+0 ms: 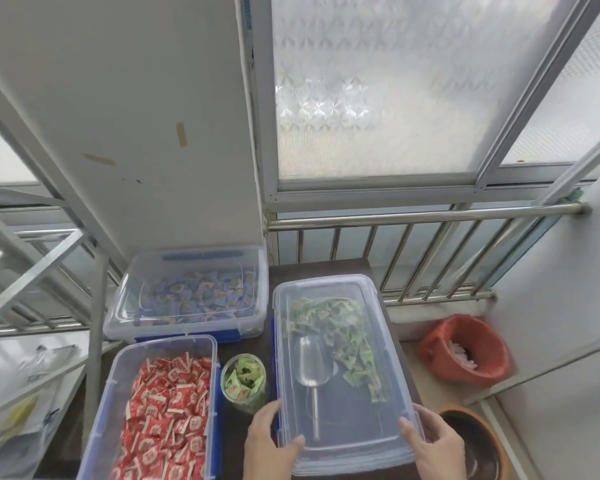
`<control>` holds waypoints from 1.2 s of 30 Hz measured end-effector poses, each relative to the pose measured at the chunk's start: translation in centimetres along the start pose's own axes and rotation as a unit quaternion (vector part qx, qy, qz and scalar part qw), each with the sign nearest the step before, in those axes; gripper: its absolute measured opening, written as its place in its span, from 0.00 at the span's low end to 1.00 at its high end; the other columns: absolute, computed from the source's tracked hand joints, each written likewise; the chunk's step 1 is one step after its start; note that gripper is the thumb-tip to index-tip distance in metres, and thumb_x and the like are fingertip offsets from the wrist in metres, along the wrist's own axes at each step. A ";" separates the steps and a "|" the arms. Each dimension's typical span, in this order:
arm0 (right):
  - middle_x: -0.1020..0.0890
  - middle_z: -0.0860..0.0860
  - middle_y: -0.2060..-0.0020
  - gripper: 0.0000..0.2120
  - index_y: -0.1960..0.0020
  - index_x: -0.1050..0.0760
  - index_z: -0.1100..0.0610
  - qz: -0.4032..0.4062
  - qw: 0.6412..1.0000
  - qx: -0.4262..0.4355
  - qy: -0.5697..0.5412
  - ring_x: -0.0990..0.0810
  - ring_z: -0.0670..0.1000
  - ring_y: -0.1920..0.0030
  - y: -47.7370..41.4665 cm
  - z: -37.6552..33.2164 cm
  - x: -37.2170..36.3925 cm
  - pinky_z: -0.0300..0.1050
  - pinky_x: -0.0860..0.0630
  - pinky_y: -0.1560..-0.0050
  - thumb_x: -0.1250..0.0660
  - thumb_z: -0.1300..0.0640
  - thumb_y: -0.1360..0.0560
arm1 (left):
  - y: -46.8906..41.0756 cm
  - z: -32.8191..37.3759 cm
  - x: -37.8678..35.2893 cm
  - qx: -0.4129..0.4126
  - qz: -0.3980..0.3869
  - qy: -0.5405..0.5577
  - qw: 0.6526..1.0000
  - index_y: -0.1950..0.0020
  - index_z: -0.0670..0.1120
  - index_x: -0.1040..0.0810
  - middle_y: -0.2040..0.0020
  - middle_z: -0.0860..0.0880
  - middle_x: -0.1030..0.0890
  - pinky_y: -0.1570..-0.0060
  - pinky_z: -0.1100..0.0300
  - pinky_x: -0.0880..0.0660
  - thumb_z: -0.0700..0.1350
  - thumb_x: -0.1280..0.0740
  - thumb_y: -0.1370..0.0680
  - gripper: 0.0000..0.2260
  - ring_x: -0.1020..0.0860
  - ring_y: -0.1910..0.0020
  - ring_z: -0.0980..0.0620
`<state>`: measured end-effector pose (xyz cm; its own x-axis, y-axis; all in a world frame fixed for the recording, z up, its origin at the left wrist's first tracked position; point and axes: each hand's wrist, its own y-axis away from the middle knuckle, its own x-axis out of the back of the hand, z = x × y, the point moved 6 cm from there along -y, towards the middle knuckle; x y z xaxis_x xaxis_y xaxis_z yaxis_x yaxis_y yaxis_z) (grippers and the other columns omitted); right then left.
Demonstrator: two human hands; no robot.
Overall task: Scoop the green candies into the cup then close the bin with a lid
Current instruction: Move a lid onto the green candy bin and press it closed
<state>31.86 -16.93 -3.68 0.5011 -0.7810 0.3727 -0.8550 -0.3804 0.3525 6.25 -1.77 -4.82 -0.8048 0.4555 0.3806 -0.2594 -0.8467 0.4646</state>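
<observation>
A clear plastic lid (357,434) lies on top of the right-hand bin (275,341) with blue latches. Through it I see green candies (340,327) and a metal scoop (313,367) inside. My left hand (269,441) grips the lid's near left corner, thumb on top. My right hand (433,445) holds the near right corner the same way. Just left of the bin stands a clear cup (244,382), upright and filled with green candies.
An open bin of red candies (167,403) sits at the near left. A lidded bin of blue candies (187,296) is behind it. All rest on a dark table (234,434). A red bucket (465,351) and a brown pot (478,441) stand on the floor to the right.
</observation>
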 end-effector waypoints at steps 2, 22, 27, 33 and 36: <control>0.19 0.59 0.54 0.13 0.55 0.17 0.55 0.005 0.998 0.007 0.066 0.19 0.56 0.59 -0.1 0.2 -0.2 0.21 0.27 0.63 0.21 0.66 0.37 | 0.4 0.3 -0.8 0.004 -0.020 -0.014 1.000 0.27 0.47 0.32 0.27 0.49 0.30 0.29 0.62 0.38 0.44 0.21 0.37 0.40 0.31 0.28 0.51; 0.32 0.63 0.29 0.48 0.26 0.41 0.68 -0.162 0.983 -0.087 -0.001 0.32 0.60 0.29 -4.7 -2.2 -3.1 0.51 0.35 0.32 0.23 0.45 0.34 | -1.8 -1.8 -2.3 0.144 0.035 0.144 0.979 0.26 0.40 0.36 0.28 0.42 0.29 0.30 0.52 0.35 0.47 0.23 0.31 0.38 0.28 0.30 0.46; 0.20 0.64 0.41 0.44 0.37 0.26 0.70 -0.143 0.982 -0.117 -0.048 0.22 0.59 0.44 -4.5 -1.8 -3.6 0.50 0.29 0.40 0.19 0.43 0.43 | -3.2 -2.9 -1.8 0.219 0.092 0.213 0.948 0.31 0.34 0.30 0.32 0.39 0.25 0.31 0.52 0.34 0.46 0.20 0.35 0.38 0.26 0.33 0.42; 0.14 0.58 0.58 0.27 0.48 0.19 0.64 -0.103 0.994 -0.048 0.000 0.17 0.55 0.59 -4.7 -2.6 -3.1 0.51 0.21 0.52 0.18 0.51 0.40 | -3.7 -3.3 -1.6 0.216 0.045 0.186 0.957 0.41 0.32 0.23 0.55 0.42 0.17 0.48 0.56 0.24 0.43 0.17 0.39 0.31 0.19 0.55 0.45; 0.16 0.55 0.56 0.42 0.47 0.18 0.57 -0.067 0.995 0.029 0.069 0.16 0.51 0.58 -7.6 0.9 -3.3 0.54 0.18 0.53 0.25 0.28 0.49 | -2.8 -1.8 -0.8 0.176 0.080 0.113 0.975 0.40 0.39 0.22 0.48 0.42 0.17 0.38 0.55 0.26 0.48 0.17 0.40 0.32 0.19 0.47 0.46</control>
<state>36.63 -11.89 -8.38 0.6206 -0.6476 0.4422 -0.7841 -0.5072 0.3576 6.64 -0.22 -7.84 -0.9271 0.2201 0.3034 0.0455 -0.7373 0.6740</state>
